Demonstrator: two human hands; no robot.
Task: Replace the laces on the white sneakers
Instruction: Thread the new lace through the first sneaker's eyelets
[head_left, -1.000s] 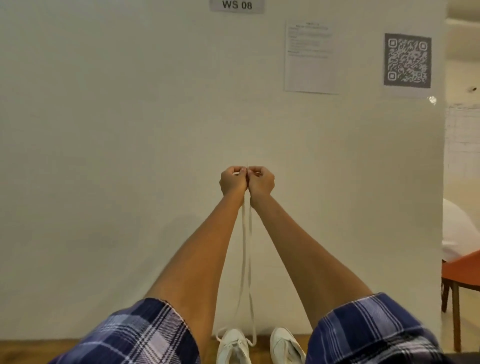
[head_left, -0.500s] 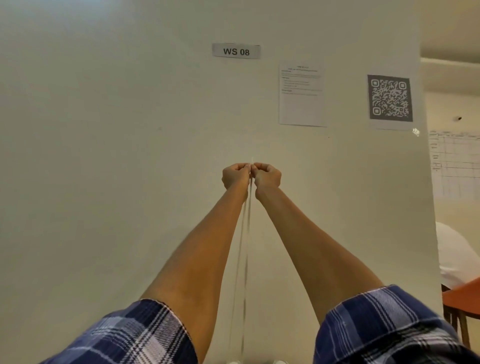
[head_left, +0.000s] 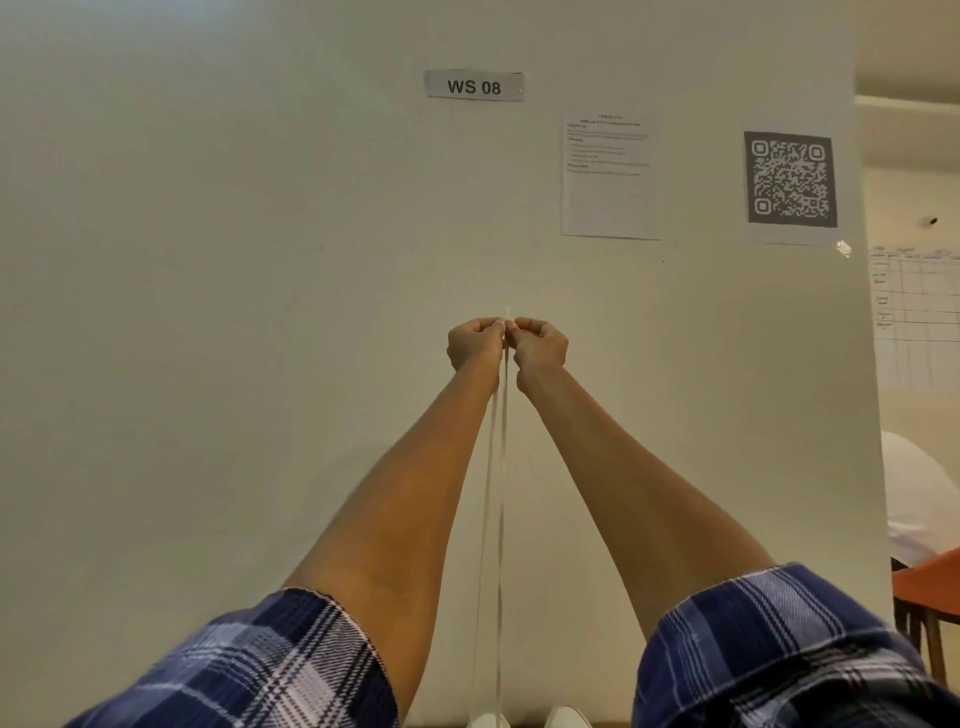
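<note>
While both hands, left and right, pinched the taut lace overhead, the sneakers were mostly cut off below.

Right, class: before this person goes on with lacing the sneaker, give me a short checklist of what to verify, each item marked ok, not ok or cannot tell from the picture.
1. Left hand pinches the white lace: ok.
2. Right hand pinches the lace too, beside the left: ok.
3. The two strands run straight and taut down from the hands: ok.
4. The tips are level with each other: cannot tell, only a thin tip shows above the fingers.
5. The lace still sits in the eyelets of the left sneaker: cannot tell, only its toe shows at the bottom edge.
6. The right sneaker lies beside it, within reach: ok.
</note>
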